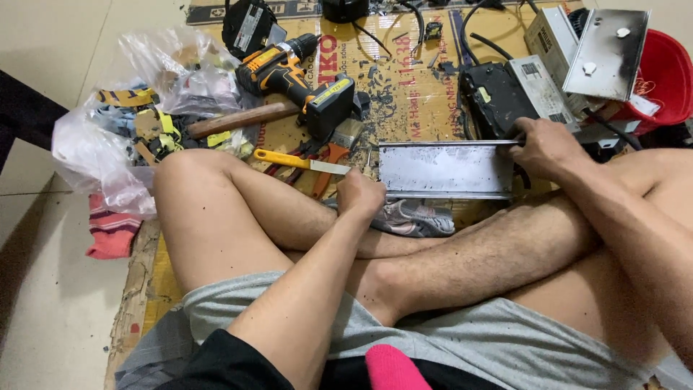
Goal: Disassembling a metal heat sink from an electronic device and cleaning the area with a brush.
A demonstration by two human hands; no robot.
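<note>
I sit cross-legged on flattened cardboard (404, 79). My right hand (548, 148) grips the right end of a long shiny metal channel cover (444, 170) that lies across the cardboard in front of my shins. My left hand (359, 193) is closed at the cover's left end, its fingers hidden from me, so what it grips is unclear. A yellow-handled knife (299, 162) lies just left of that hand, its blade pointing at it. Under the cover's near edge lies a grey crumpled cloth (415, 217).
A yellow-black cordless drill (296, 76), a wooden-handled hammer (242, 119) and orange pliers (325, 170) lie to the left. Clear plastic bags of scraps (137, 115) sit far left. Black and grey electronic boxes (505, 90), a metal plate (610, 54) and a red bucket (668, 76) stand right.
</note>
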